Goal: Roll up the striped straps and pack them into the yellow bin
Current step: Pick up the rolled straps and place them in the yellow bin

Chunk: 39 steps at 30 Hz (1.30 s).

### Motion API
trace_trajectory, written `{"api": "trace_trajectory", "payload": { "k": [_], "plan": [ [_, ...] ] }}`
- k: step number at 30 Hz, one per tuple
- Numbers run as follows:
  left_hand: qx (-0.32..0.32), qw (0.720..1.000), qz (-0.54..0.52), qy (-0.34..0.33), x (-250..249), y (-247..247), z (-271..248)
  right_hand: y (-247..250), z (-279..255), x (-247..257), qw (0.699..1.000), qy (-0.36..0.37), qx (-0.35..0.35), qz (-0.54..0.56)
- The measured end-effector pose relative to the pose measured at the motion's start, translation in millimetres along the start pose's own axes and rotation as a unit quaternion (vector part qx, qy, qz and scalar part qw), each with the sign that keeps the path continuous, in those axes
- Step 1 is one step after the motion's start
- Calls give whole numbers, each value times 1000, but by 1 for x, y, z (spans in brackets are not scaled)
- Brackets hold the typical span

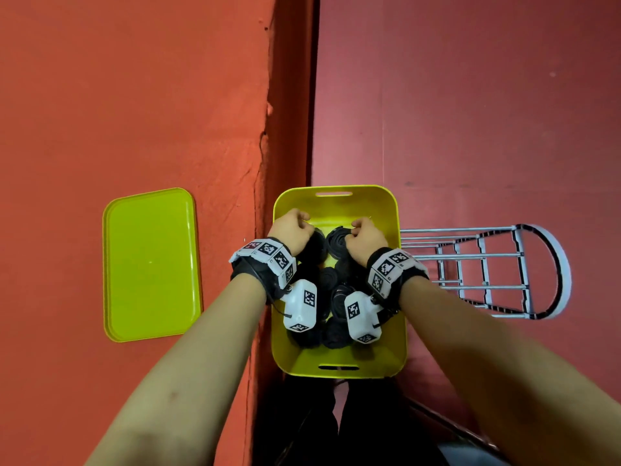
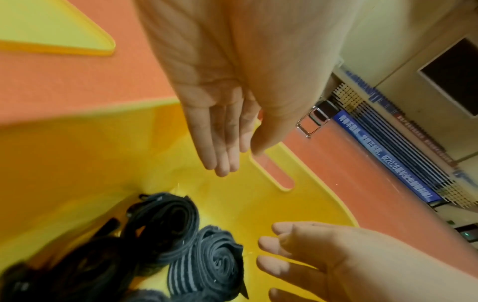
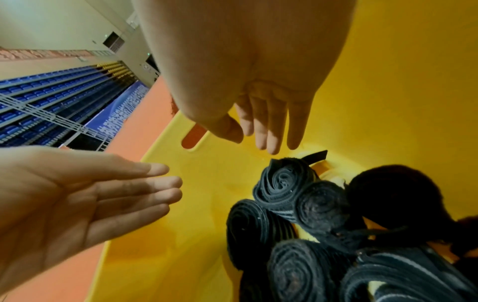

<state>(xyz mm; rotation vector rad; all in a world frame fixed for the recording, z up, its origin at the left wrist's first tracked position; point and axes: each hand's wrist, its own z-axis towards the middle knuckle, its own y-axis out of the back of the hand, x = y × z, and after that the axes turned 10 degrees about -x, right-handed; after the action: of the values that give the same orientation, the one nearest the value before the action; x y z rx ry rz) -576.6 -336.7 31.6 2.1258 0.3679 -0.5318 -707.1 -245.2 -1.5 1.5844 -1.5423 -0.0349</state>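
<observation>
Now both hands hang over the far end of the bin, fingers straight and relaxed, holding nothing: the left hand (image 2: 220,122) and the right hand (image 3: 258,114) sit near each other; below them, dark rolled striped fabric straps (image 3: 305,220) crowd the glossy yellow plastic bin (image 1: 401,331); a flat yellow lid (image 1: 151,264) lies well left; a white wire rack (image 1: 487,270) lies right.

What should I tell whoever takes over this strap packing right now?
Left hand: open, holds nothing, over the far end of the yellow bin.
Right hand: open, empty, just above the rolled straps.
Done: several rolled striped straps lie packed in the bin.
Left: no loose strap shows in any view; the yellow lid lies beside the bin on the orange mat. Check for stray straps out of view.
</observation>
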Motion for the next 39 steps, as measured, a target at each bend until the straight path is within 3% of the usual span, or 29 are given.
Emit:
{"api": "trace_trajectory", "payload": {
  "k": [7, 11, 16, 24, 27, 32, 39],
  "plan": [
    [-34, 994, -101, -31, 2, 38, -31, 24, -25, 4, 994, 14, -46, 99],
    [-80, 973, -215, -6, 15, 55, -48, 26, -31, -4, 985, 13, -81, 152],
    [-147, 952, -265, 52, 50, 67, -68, 21, -77, 29, 984, 58, -94, 141],
    [-171, 914, -317, 189, 145, 94, -103, -59, -151, 104, 966, 175, -16, 192],
    [-171, 881, -357, 258, 194, 96, -116, -101, -174, 118, 961, 193, 43, 192],
    [-163, 823, -403, 367, 262, 83, -120, -178, -188, 99, 972, 172, 106, 124],
    [-144, 777, -443, 423, 291, 61, -99, -231, -165, 67, 991, 49, 77, 98]
  ]
}}
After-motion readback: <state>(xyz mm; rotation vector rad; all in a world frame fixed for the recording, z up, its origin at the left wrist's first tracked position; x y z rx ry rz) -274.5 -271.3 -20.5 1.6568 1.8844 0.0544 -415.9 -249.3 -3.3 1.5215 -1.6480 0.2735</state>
